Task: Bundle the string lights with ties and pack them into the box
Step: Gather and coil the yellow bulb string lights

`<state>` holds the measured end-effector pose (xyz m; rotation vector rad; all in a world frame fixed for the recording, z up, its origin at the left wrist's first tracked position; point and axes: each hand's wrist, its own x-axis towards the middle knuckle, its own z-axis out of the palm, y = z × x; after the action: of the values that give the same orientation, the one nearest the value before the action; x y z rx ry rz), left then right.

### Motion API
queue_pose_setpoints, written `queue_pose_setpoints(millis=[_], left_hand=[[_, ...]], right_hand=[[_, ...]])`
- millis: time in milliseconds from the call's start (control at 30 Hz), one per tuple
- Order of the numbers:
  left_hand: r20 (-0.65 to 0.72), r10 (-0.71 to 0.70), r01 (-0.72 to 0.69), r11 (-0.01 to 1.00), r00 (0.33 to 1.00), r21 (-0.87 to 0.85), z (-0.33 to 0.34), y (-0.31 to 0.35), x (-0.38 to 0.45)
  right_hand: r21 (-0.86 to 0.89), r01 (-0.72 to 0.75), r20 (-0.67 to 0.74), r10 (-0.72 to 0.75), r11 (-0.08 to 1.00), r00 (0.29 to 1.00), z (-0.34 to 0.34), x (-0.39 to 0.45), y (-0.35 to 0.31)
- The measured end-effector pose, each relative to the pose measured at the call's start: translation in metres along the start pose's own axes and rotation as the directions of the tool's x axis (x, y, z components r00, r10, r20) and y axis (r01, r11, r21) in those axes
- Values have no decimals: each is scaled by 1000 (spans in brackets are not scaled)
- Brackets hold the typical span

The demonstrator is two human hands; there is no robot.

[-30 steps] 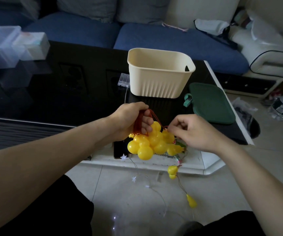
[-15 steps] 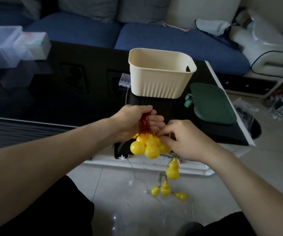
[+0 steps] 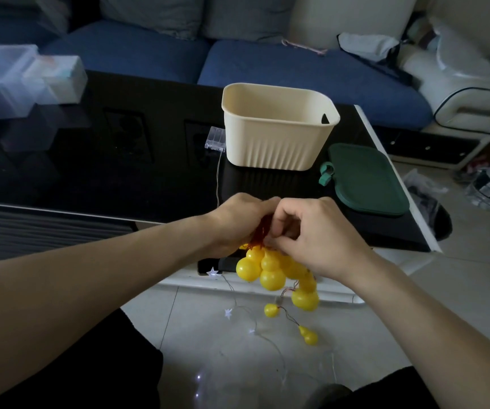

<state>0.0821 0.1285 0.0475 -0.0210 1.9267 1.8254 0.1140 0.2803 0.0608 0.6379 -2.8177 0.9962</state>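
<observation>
Both the left hand (image 3: 238, 222) and the right hand (image 3: 311, 234) grip the yellow string lights (image 3: 270, 268), bunched and hanging down, with the cream box (image 3: 276, 143) straight ahead on the table (image 3: 90, 160).

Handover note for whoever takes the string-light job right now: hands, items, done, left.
Left hand: grips the red wire loops of the gourd light string, bunch hanging below.
Right hand: fingers curled on the same bunch, beside the left.
Three gourds dangle loose below, off the table's front edge. Star light string trails on the floor, its clear battery case on the table.
Cream box shows nothing inside; green lid lies right of it.
Done: most gourds gathered.
Left: gather the loose ones, tie, pack; likely the star string too.
</observation>
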Motion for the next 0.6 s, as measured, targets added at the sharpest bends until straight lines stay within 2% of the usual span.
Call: queue_pose_setpoints(millis=[200,367,467,600], left_hand=[[152,-36,13,988,988,151,5,3,-6],[234,-75,10,964,969,267,4,6,-9],[266,-109,23,951,958,309,2,7,-8],[271,-146,23,911,951,411,-4,7,-4]], right_hand=[[3,-18,-8,18,1000,1000,-4,1,-1],[29,-94,24,93,995,995,-8,5,2],[16,-135,95,133,991,987,-12,7,6],[-16,-216,297,211,976,931,-21,8,20]])
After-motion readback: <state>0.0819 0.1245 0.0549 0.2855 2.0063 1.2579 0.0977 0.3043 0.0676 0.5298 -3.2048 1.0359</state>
